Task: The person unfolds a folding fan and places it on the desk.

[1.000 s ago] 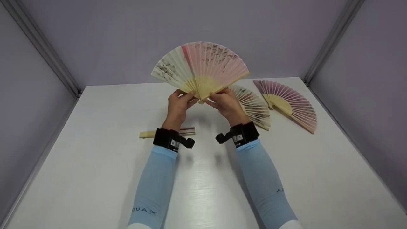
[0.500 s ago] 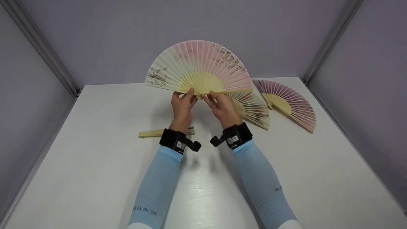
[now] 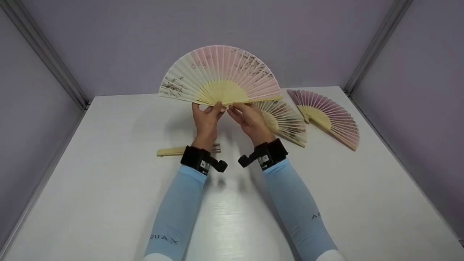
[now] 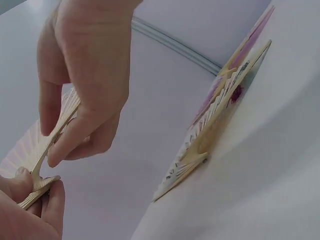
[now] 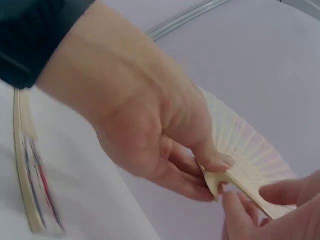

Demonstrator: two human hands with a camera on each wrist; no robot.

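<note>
Both hands hold one paper fan [image 3: 220, 72] spread wide and upright above the white table [image 3: 108, 188]; its leaf runs from cream on the left to pink on the right, over pale bamboo ribs. My left hand [image 3: 207, 115] pinches the left guard stick near the pivot. My right hand [image 3: 245, 115] pinches the right guard stick. In the left wrist view the right hand [image 4: 85, 85] grips the ribs of the fan [image 4: 25, 150] from above. The right wrist view shows the left hand [image 5: 150, 130] with its thumb on the fan's base [image 5: 240, 165].
Two open fans lie at the back right: a cream one [image 3: 288, 121] and a purple-pink one [image 3: 328, 117]. A closed fan [image 3: 169, 151] lies on the table behind the left wrist. Lilac walls enclose the table on three sides.
The fan has been spread from a partly overlapped state to a full half circle. Both hands have shifted slightly left and closer together at its base.
</note>
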